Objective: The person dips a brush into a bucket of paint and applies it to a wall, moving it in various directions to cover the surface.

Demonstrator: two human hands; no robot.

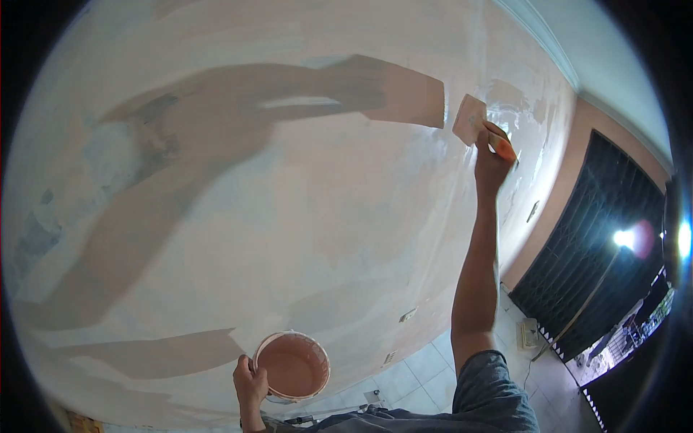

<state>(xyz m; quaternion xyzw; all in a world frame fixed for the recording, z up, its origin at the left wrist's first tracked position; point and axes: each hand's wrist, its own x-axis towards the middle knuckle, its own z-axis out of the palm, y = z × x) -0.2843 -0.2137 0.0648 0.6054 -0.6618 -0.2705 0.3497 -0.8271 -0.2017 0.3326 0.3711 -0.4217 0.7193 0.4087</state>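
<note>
My right hand (494, 160) is raised to the upper right, its fingers wrapped round the orange handle of a wide putty knife (471, 119). The blade lies against or very close to the wall (317, 209); exact contact is hard to tell. Low in the view, my left hand (250, 384) grips the side of a round bucket (325, 361), thumb at the rim. Pinkish wet material (291, 366) fills part of the bucket. Glossy wet streaks show on the wall just right of the blade. A large shadow of my arm and the tool falls across the wall.
A bright lamp (624, 239) on a thin pole stands at the right, before a dark folding gate (595, 202). Wall fittings (408, 315) sit low on the wall, with a switch plate (533, 211) farther right. A pale box (530, 334) rests on the tiled floor (422, 375).
</note>
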